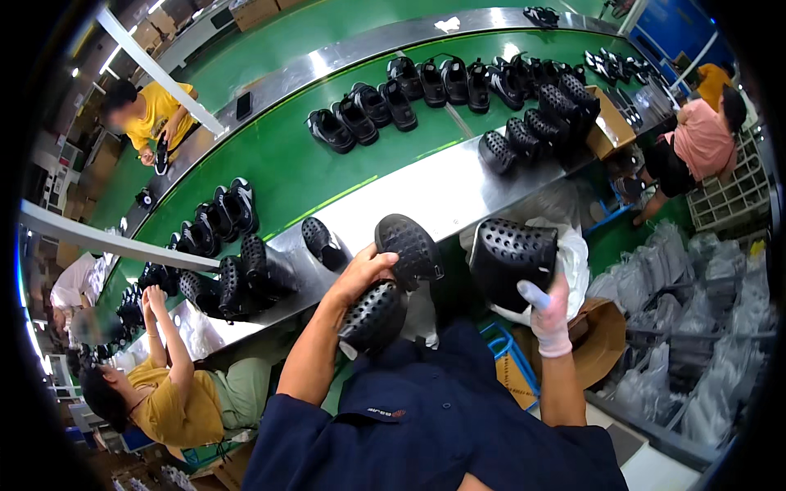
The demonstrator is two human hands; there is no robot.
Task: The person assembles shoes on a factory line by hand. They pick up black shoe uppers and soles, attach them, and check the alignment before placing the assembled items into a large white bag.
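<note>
My left hand [360, 277], bare, grips two black clogs with round holes in their uppers. One clog [408, 242] points up towards the metal ledge, and the other clog [375, 317] hangs lower, beside my wrist. My right hand [552, 321], in a whitish glove, is closed on the near side of another black perforated clog [512, 254], held in front of a white plastic bag [577, 260]. A lone black clog [321, 243] lies on the ledge, left of my left hand. Most of my left fingers are hidden behind the clogs.
Several clogs [264, 268] stand on the ledge [442, 200] at left, and more [521, 143] at right by a cardboard box [610, 124]. Black sneakers [370, 105] line the green belt [327, 176]. Clear-bagged goods [647, 380] fill crates at right. Workers [184, 380] sit nearby.
</note>
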